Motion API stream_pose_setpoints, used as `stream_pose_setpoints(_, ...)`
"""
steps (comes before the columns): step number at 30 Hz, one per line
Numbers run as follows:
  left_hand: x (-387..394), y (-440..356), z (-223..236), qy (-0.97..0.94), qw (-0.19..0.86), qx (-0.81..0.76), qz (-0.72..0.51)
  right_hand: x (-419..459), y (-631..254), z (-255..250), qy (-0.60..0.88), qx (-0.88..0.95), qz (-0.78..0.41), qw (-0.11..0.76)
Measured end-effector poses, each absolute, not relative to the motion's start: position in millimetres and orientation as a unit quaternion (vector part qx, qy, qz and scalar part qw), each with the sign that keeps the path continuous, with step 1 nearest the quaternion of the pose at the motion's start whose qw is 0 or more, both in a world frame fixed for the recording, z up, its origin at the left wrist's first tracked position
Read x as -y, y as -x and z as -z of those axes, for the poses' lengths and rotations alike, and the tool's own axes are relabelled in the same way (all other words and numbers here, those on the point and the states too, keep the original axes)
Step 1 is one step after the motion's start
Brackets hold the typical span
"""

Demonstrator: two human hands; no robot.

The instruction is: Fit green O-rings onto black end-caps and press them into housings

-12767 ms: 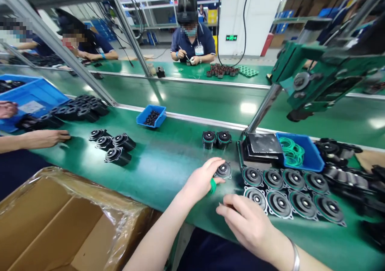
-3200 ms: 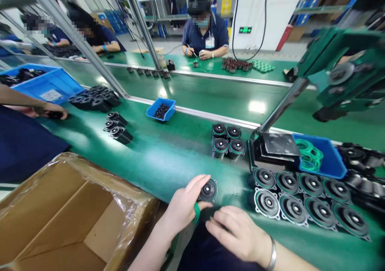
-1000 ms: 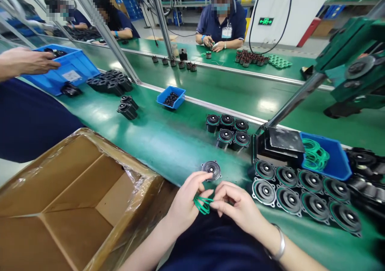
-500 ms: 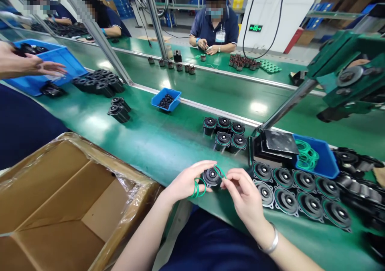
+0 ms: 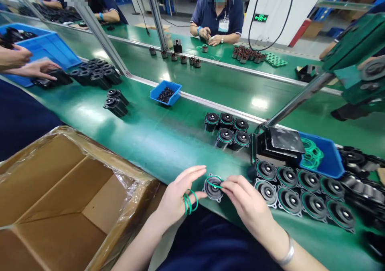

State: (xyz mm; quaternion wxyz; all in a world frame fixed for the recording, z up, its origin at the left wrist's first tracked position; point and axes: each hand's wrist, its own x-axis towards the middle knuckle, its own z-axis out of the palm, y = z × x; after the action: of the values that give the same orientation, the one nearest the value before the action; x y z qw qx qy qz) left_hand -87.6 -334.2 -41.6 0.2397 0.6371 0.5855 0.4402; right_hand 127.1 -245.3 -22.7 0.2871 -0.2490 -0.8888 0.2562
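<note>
Between my hands stands a round black motor housing (image 5: 212, 194) with stepped rings and a bright centre. My right hand (image 5: 248, 201) pinches a green rubber ring (image 5: 208, 181), which lies slanted over the housing's top. My left hand (image 5: 177, 193) has several green rubber rings (image 5: 187, 205) hooked on its curled lower fingers. Its thumb reaches to the housing's left edge, while its forefinger is stretched out and apart from it. Just right of my right hand, housings (image 5: 288, 199) stand in two rows, several with green rings in their grooves.
A blue bin (image 5: 327, 158) of green rings stands behind the rows, beside a green press (image 5: 355, 54). Further back are more housings (image 5: 225, 136) and a small blue tray (image 5: 176, 98) of black parts. An open carton (image 5: 99, 166) stands left. A co-worker's hands (image 5: 39, 68) touch black parts.
My left hand has loosened from the housing and moved slightly left and down with its rings. The ring in my right hand now lies lower across the housing. The co-worker's hands have moved onto black parts.
</note>
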Motion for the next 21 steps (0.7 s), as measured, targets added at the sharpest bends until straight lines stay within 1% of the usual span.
stream_pose_setpoints(2, 324, 91, 40, -0.68, 0.223, -0.535, -0.449, 248, -131, 22, 0.243, 0.902, -0.257, 0.249)
stream_pose_setpoints(5, 313, 93, 40, -0.713, 0.223, -0.497, -0.442, 250, -135, 25, 0.249, 0.897, -0.277, 0.236)
stream_pose_setpoints(10, 312, 96, 38, -0.721, 0.27, -0.479, -0.42, 253, -136, 32, 0.265, 0.882, -0.32, 0.223)
stream_pose_setpoints(13, 314, 99, 39, -0.725, 0.296, -0.488, -0.385, 255, -138, 33, 0.268, 0.881, -0.333, 0.204)
stream_pose_setpoints(16, 316, 100, 44, -0.726, 0.312, -0.5, -0.355, 256, -139, 35, 0.262, 0.888, -0.321, 0.197)
stream_pose_setpoints(21, 315, 100, 51, -0.693, 0.362, -0.476, -0.403, 256, -139, 40, 0.271, 0.893, -0.291, 0.212)
